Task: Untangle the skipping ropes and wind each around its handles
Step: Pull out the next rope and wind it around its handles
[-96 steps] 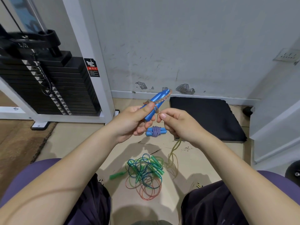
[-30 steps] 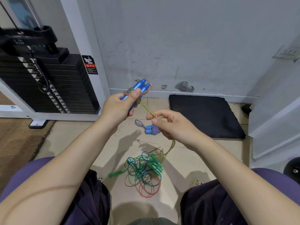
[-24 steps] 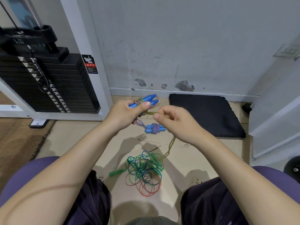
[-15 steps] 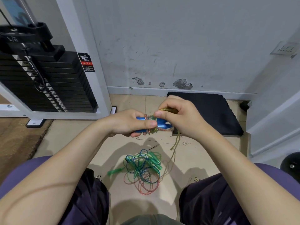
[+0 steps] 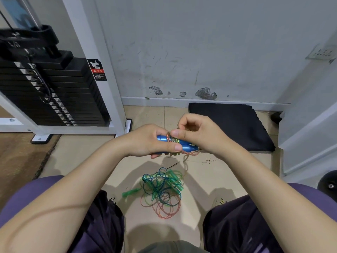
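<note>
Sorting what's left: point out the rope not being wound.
The green rope, tangled on the floor; the yellowish rope runs up to the blue handles in both hands.

I note the blue handles (image 5: 179, 144), raised and tilted toward the wall a second ago, now lie level in my left hand (image 5: 151, 139). My right hand (image 5: 197, 134) has closed in, pinching the rope (image 5: 173, 138) against them.

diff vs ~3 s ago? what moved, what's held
Blue plastic handles swung from pointing up to lying level, lower; more yellowish braided rope wound on them. Left hand still grips them; right hand still pinches rope. Green-and-orange tangle on floor unchanged.
</note>
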A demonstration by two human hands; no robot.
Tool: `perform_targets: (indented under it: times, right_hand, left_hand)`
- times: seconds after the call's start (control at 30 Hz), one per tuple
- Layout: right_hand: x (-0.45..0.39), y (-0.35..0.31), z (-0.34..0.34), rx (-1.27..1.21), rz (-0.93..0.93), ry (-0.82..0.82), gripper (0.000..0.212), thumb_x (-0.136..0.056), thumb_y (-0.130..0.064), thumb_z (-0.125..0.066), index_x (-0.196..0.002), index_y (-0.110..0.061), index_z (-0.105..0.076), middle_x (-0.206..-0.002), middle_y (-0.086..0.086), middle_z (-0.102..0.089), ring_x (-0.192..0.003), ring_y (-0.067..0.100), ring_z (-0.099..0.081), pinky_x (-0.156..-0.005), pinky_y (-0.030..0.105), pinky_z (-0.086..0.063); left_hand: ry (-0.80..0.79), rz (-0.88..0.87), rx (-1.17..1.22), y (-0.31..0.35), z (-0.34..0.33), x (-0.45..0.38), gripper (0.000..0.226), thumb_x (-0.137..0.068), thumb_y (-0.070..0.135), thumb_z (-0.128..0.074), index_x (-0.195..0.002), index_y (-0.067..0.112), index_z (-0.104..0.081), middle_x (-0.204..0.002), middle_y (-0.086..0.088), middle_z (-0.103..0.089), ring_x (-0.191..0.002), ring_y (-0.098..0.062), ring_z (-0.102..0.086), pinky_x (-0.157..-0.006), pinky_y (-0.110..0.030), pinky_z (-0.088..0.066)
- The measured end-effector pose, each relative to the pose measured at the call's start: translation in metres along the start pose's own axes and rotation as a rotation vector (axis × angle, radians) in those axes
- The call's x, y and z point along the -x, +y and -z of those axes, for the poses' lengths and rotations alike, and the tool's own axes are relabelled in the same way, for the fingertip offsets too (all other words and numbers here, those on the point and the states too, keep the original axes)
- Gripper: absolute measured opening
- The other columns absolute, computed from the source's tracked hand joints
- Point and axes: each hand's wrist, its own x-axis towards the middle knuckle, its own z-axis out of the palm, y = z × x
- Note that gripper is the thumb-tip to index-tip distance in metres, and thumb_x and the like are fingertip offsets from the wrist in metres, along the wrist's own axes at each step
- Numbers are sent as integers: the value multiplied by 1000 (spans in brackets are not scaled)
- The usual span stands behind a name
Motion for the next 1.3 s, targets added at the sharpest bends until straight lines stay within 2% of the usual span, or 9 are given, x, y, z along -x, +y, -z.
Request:
perform_targets:
  times: [0.17, 0.33, 0.43, 0.53, 0.67, 0.83, 0.97, 1.1, 1.3]
  right_hand:
    - [3, -6, -4, -95, -104, -94, 20, -91, -31, -64, -84, -13, -63, -61, -11, -60, -53, 1, -51, -49, 11, -38]
    - [6, -11, -4, -212, -116, -99, 12, -91, -24, -64, -100, -16, -63, -78, 3, -64, -60, 16, -57, -47, 11, -40]
    - [4, -6, -4, -239, -89, -116, 21, -87, -17, -70, -106, -18, -61, -71, -9, -65, -55, 8, -50, -48, 15, -39]
    - [0, 1, -7, -270, -113, -126, 38, -88, -10, -69, -119, -26, -56, -71, -2, -54, -49, 6, -42, -46, 16, -34]
    - [-1, 6, -18, -233, -72, -114, 55, -96, -8, -59, -139, -34, -36, -71, 1, -48, -48, 3, -39, -47, 14, -32]
    - [-2, 10, -26, -184, -128, 11, 29, -99, -10, -53, -123, -16, -37, -64, 5, -48, -45, 9, -34, -44, 16, -30]
    - [-5, 10, -19, 20, -132, 7, 8, -100, -14, -52, -101, -9, -58, -57, -2, -43, -43, 2, -35, -46, 14, -31]
    - [-2, 2, -7, 271, -69, 76, 27, -97, -26, -57, -75, -12, -62, -51, -10, -42, -42, 3, -36, -47, 17, -31]
    - [2, -8, 3, 381, 97, 83, 32, -93, -27, -64, -67, -10, -58, -54, -5, -40, -53, 6, -32, -53, 27, -29]
  left_hand:
    - [34, -41, 33, 1, 0, 3, 34, -87, 38, -70, -82, 5, -65, -48, -1, -54, -41, -5, -43, -46, -14, -34]
    - [113, -51, 184, -5, 7, 4, 44, -82, 57, -67, -77, 14, -61, -50, -2, -55, -44, -13, -39, -45, -19, -32]
    - [163, -87, 310, -4, 8, 4, 42, -89, 54, -62, -71, 16, -57, -52, -4, -53, -43, -13, -38, -43, -18, -30]
    - [270, -70, 392, -1, 7, 2, 37, -90, 48, -54, -74, 15, -56, -54, -7, -51, -40, -10, -35, -41, -15, -27]
    - [350, -51, 481, 1, 3, -1, 38, -97, 43, -51, -77, 11, -56, -55, -9, -45, -37, -8, -31, -37, -13, -24]
    - [344, 42, 805, -5, 8, -7, 53, -84, 60, -53, -84, 7, -57, -54, -1, -43, -39, -8, -25, -38, -17, -21]
    - [244, 24, 890, -8, 11, -8, 44, -87, 48, -55, -91, 5, -55, -58, 0, -44, -43, -7, -29, -38, -15, -25]
    - [328, 11, 755, -12, 14, -9, 33, -99, 37, -51, -90, 6, -56, -60, -1, -46, -43, -8, -33, -40, -17, -27]
    - [522, 88, 320, -20, 12, -14, 37, -94, 41, -61, -84, 6, -58, -50, -1, -52, -37, -18, -40, -41, -21, -32]
